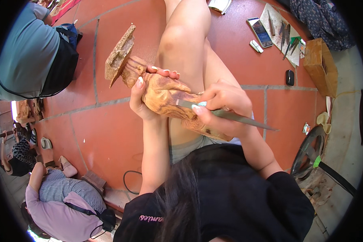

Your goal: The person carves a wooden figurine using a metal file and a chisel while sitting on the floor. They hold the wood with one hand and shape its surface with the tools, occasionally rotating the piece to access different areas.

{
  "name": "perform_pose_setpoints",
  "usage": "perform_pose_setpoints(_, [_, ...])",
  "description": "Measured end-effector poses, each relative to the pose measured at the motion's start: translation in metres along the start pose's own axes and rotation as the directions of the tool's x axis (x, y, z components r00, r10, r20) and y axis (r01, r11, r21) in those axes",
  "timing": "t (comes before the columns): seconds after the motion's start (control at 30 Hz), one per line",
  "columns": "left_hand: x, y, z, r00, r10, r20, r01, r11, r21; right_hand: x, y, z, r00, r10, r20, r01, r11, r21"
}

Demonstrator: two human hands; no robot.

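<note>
A carved wooden figure (pixel 161 94) with a broad, rough-topped hat lies tilted across my lap, its hat end toward the upper left. My left hand (pixel 143 97) is wrapped round it just below the head, thumb on the near side and fingertips showing beyond. In my right hand (pixel 226 105) is a flat metal chisel (pixel 238 117), gripped near its wide end. That blade end rests on or just over the middle of the figure; the pointed end sticks out to the right. My right fingers hide part of the figure's lower body.
On the red tiled floor (pixel 121 105) at the upper right lie a phone (pixel 259 32), a white sheet (pixel 276 22) with several carving tools, and a black mouse-shaped object (pixel 289 77). A cardboard box (pixel 328 74) and a fan (pixel 310 151) stand at right. Other people sit at left.
</note>
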State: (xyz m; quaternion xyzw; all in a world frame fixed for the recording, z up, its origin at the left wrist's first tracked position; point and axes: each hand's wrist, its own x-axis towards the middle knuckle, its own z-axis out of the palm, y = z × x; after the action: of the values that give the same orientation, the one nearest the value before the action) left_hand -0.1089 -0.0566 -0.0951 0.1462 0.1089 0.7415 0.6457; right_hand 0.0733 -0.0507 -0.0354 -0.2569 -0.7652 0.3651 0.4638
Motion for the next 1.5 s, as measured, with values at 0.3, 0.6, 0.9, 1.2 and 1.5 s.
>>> perform_pose_setpoints(0.3, [-0.001, 0.000, 0.002, 0.999, -0.030, -0.029, 0.030, 1.000, -0.009, 0.007, -0.002, 0.001, 1.000, 0.018, -0.006, -0.018, 0.999, -0.035])
perform_pose_setpoints(0.6, [0.000, 0.001, 0.005, 0.998, -0.048, -0.039, 0.047, 0.998, -0.029, 0.001, 0.000, -0.006, 0.995, 0.094, -0.026, -0.095, 0.995, -0.025])
perform_pose_setpoints(0.9, [0.000, 0.002, 0.001, 0.999, -0.043, -0.031, 0.042, 0.999, -0.021, 0.000, -0.008, -0.021, 0.986, 0.159, 0.058, -0.155, 0.986, -0.063])
perform_pose_setpoints(1.2, [-0.001, 0.003, -0.001, 0.997, -0.046, -0.055, 0.047, 0.998, 0.031, -0.018, 0.007, -0.035, 0.991, 0.110, 0.072, -0.106, 0.992, -0.065])
perform_pose_setpoints(1.5, [-0.003, 0.002, -0.006, 0.999, -0.037, -0.011, 0.037, 0.996, 0.086, -0.026, 0.008, -0.041, 0.984, 0.159, 0.082, -0.144, 0.977, -0.160])
